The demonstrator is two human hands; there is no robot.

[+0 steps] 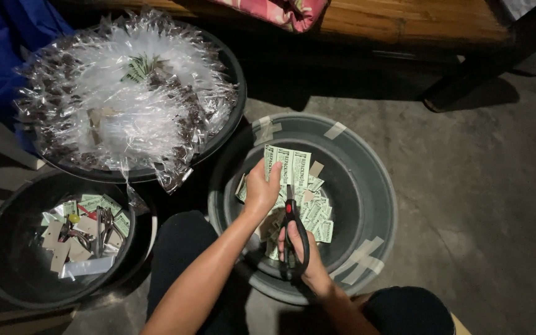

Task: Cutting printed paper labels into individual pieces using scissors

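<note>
Left hand (260, 189): reaching in from the lower middle of the frame, fingers closing around the lower edge of a green printed paper sheet (288, 166) and holding it upright over the grey basin.
Right hand (299, 245): sitting just below the left hand, fingers threading the loops of black-handled scissors (291, 229) and gripping them, blades pointing up toward the sheet.
Scissor blades: looking nearly closed, their tips touching or just under the sheet's bottom edge; exact contact is hard to tell.
Grey basin (373, 186): lying in the middle right of the frame on the concrete floor, its rim carrying strips of pale tape (362, 260).
Cut green labels (317, 217): piling up inside the grey basin, beneath and right of both hands.
Black tub of clear plastic packets (125, 99): filling the upper left of the frame, packets fanning out in a ring with dark contents showing at the outer ends.
Small black tub (7, 248): sitting in the lower left, holding cardboard pieces (57, 245), a few green labels and a metal tool (102, 226).
Blue cloth (1, 43): hanging at the far upper left edge.
Wooden bench (404, 22): running along the top of the frame, a pink patterned cushion (280, 11) resting on it.
</note>
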